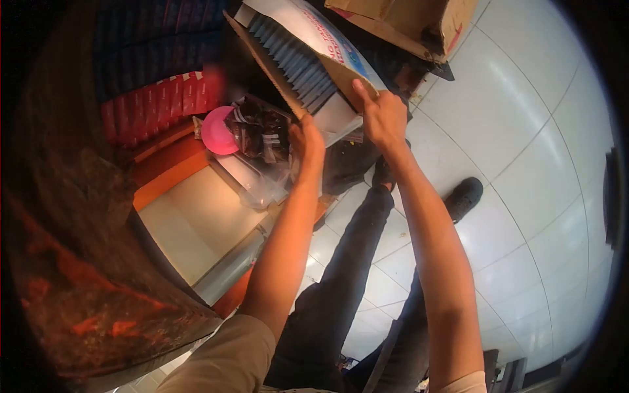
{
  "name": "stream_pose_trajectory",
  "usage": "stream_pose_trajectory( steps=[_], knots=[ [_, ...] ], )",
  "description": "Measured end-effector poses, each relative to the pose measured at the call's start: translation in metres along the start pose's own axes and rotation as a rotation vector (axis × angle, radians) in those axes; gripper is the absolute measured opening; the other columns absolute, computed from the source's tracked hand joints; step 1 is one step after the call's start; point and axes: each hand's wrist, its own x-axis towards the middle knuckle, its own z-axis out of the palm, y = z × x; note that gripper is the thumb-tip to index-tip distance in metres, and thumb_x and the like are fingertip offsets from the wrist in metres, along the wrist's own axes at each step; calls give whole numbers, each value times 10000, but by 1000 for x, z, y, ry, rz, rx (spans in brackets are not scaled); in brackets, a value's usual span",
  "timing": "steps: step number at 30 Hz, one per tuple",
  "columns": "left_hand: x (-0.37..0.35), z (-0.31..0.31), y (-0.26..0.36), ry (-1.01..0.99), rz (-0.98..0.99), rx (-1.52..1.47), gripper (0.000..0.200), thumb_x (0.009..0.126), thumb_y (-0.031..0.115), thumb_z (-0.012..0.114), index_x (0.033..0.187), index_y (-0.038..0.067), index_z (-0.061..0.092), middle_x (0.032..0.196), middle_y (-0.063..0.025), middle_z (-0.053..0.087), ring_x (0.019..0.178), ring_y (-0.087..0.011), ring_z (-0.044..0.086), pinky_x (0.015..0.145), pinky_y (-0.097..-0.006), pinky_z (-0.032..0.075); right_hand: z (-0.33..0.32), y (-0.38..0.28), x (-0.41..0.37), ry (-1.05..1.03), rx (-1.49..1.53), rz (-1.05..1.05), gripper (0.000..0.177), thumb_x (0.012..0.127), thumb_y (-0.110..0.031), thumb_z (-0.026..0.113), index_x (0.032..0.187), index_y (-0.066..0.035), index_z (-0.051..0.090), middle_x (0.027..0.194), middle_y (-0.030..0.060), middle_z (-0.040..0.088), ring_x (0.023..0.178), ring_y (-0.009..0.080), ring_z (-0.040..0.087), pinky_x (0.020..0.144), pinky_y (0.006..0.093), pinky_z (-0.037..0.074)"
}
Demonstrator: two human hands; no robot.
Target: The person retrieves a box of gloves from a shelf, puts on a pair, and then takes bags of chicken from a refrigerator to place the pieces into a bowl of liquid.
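Hands: apart, both raised at one box, right higher than left.
Right hand (383,114): clamped on the flap edge of a brown cardboard box (341,75), thumb on top, fingers behind.
Left hand (308,141): against the lower corner of the same box; fingers hidden, can't tell if it grips.
Box: tilted, open side facing the camera, above and between both hands; a row of blue-grey flat packs (291,56) inside.
Left of left hand: clear plastic tub (259,177) of dark sachets, touching or just beside the fingers; pink round lid (216,131) beyond it; red cartons (157,105) further out.
Above right hand: second cardboard box (419,19).
Below hands: white tiled floor (544,164), black shoe (464,195).
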Motion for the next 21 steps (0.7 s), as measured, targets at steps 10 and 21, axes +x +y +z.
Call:
stream_pose_trajectory(
  steps=[10,21],
  knots=[
    [-14,-13,105,233,751,187,385,788,183,648,1141,61,555,1181,-187,585,1124,-344,499,954,-508,357,-16,25,12,-51,298,211,706,865,-684,524,898,-9,730,885,221,706,946,409,672,848,445,489],
    [-13,-21,101,124,744,577,620,734,138,729,1275,49,439,1306,-121,458,1154,-326,482,907,-517,412,-26,12,-4,-73,149,52,675,894,-644,515,974,-9,731,900,258,696,945,430,664,859,477,503]
  ],
)
